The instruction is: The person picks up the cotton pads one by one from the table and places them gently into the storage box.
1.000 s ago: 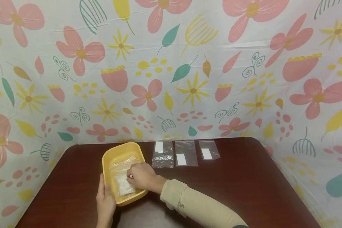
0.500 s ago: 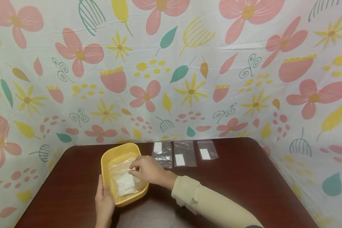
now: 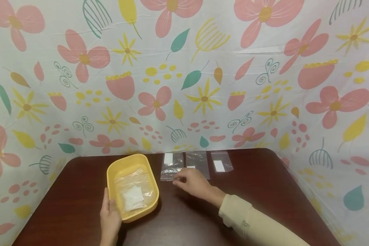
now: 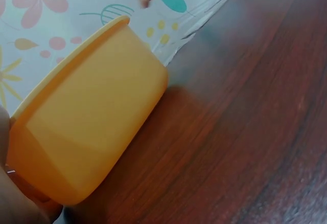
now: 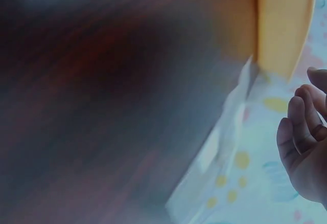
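Observation:
My left hand (image 3: 110,217) grips the near left side of a yellow plastic bin (image 3: 130,167). In the left wrist view the bin's outer wall (image 4: 97,101) shows, with part of that hand at the lower left edge. Clear plastic bags (image 3: 147,186) lie inside the bin, with a white folded piece (image 3: 133,198) among them. To the right of the bin hovers my right hand (image 3: 195,182), in front of the left and middle flat bags. Its fingers are loosely bent and hold nothing, as the right wrist view of the hand (image 5: 309,137) shows.
Three flat clear zip bags lie in a row at the table's back edge: a left bag (image 3: 173,171), a middle bag (image 3: 200,159) and a right bag (image 3: 229,165), each with a white label. A flower-printed cloth (image 3: 178,78) surrounds the dark wooden table (image 3: 258,191).
My right hand has come up out of the yellow bin and moved right, toward the flat bags. The left hand stays on the bin. The head view has shifted slightly.

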The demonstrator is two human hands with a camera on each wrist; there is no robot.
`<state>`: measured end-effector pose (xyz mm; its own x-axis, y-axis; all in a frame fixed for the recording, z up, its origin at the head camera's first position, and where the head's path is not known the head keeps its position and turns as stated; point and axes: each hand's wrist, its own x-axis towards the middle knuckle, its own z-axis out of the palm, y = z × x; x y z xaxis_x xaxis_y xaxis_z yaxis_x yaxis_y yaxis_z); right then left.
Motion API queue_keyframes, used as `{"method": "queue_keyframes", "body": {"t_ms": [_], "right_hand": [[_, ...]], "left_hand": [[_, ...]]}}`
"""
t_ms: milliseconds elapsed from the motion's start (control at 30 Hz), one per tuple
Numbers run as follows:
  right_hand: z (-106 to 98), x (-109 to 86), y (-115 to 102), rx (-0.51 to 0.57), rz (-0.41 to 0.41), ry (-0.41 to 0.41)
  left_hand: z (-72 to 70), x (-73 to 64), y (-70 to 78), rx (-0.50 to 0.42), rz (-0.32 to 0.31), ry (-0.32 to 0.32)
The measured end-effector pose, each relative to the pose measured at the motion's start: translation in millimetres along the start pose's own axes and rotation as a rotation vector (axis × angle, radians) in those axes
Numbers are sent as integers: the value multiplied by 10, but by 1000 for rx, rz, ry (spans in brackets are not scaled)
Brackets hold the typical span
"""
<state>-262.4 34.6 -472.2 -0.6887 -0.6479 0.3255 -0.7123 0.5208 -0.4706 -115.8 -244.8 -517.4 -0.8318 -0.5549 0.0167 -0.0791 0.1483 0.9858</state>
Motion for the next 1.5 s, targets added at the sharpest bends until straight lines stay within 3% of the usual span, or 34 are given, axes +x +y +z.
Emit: {"method": "queue_keyframes", "body": {"t_ms": [500, 700, 1000, 1500], "right_hand": [[-396, -826, 710, -44, 191, 73], [-448, -983, 842, -35, 222, 108], [-515, -962, 1017, -38, 239, 116], [-669, -640, 1404, -65, 327, 131]], "left_hand": [[18, -33, 1, -5, -16, 21], [1, -33, -9, -25, -13, 16], [18, -29, -21, -32, -21, 9], [19, -29, -7, -6, -33, 11]]}}
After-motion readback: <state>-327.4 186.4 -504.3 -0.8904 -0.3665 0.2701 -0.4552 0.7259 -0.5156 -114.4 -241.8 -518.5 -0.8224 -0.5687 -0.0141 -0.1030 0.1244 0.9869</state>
